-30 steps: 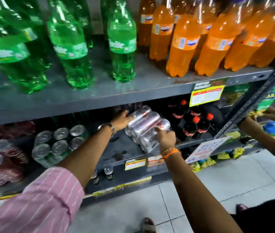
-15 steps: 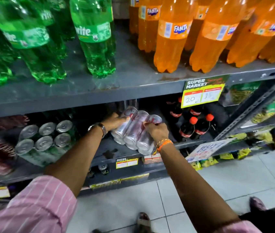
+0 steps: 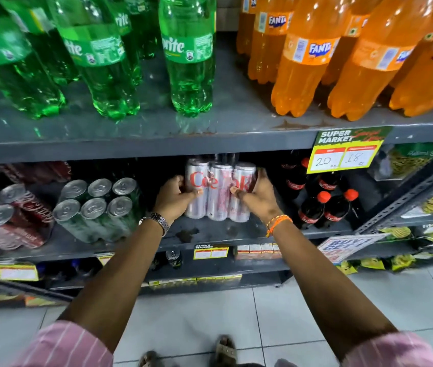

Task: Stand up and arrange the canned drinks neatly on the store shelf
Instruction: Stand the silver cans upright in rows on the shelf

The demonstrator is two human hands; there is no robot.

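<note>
Left hand (image 3: 174, 198) and right hand (image 3: 256, 198) gripping opposite sides of a wrapped pack of silver cans (image 3: 219, 192), pack standing upright on the middle shelf (image 3: 236, 231), sitting between green can pack (image 3: 98, 207) and cola bottles (image 3: 324, 207).

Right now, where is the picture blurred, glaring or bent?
Head view: sharp on the silver cans and both hands; green bottles at left smear with blur; white glare spots on the orange bottles; the wide lens bends the shelf edge and fans the bottles outward.
</note>
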